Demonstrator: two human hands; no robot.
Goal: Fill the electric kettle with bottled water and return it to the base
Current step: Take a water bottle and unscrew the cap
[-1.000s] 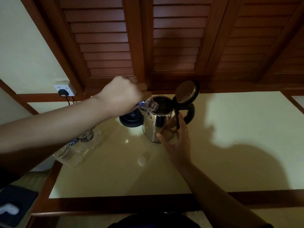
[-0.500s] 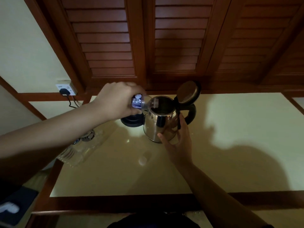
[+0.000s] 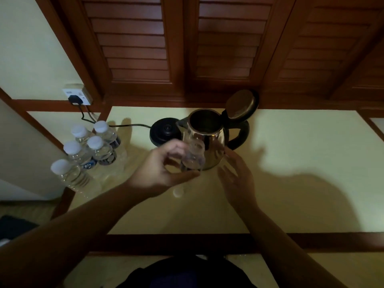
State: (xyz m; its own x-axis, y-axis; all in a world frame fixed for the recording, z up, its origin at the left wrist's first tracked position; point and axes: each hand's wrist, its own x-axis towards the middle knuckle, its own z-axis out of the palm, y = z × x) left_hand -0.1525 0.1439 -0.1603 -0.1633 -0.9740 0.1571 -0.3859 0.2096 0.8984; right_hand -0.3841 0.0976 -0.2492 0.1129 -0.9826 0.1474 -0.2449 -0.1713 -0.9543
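Note:
A steel electric kettle (image 3: 214,140) with a black handle stands on the pale table (image 3: 291,183), its lid (image 3: 241,104) flipped up and open. Its black base (image 3: 164,130) sits just left of it, cord running to a wall socket. My left hand (image 3: 164,169) grips a clear uncapped plastic bottle (image 3: 193,154) in front of the kettle, neck pointing up toward the kettle rim. My right hand (image 3: 239,177) hovers with fingers spread just right of the bottle, near the kettle's lower side, holding nothing. A white bottle cap (image 3: 178,192) lies on the table below the hands.
Several capped water bottles (image 3: 91,148) stand in a cluster at the table's left edge. A wall socket (image 3: 78,94) with a black plug is behind them. Wooden louvred shutters (image 3: 207,48) rise behind the table. A wooden rail (image 3: 207,244) borders the near edge.
My left hand has pulled the bottle away from the kettle's mouth and lowered it in front of the kettle. My right hand has let go of the kettle's side and opened.

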